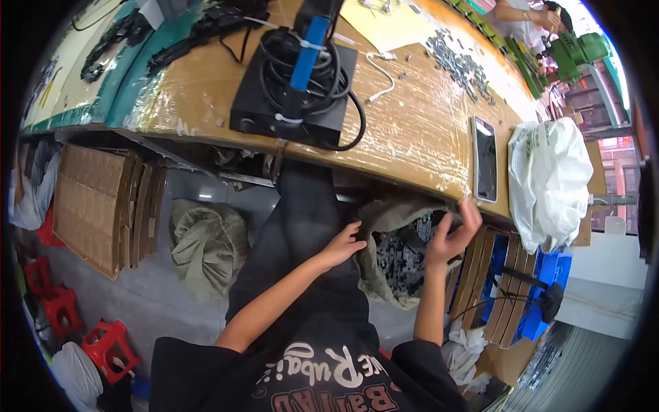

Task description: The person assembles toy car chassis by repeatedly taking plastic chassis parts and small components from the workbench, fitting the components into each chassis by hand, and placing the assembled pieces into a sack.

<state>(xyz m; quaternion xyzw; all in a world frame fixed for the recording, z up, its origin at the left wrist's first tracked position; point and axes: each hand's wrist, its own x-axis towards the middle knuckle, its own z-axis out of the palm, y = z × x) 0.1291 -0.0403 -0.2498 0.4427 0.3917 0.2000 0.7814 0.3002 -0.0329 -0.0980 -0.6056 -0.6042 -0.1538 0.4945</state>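
Head view: left hand (341, 244) and right hand (449, 237) grip open sack (384, 271) rim between them.

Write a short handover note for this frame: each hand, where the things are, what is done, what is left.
Left hand: gripping the left rim of the open sack under the table edge.
Right hand: fingers spread at the sack's right rim, holding it open; whether it pinches the cloth is unclear.
Sack: below the table, between the knees, holding small dark metal parts.
On the table: a pile of similar parts, a phone, a black box with coiled cable.
Done: sack opened. Left: nothing taken out yet.
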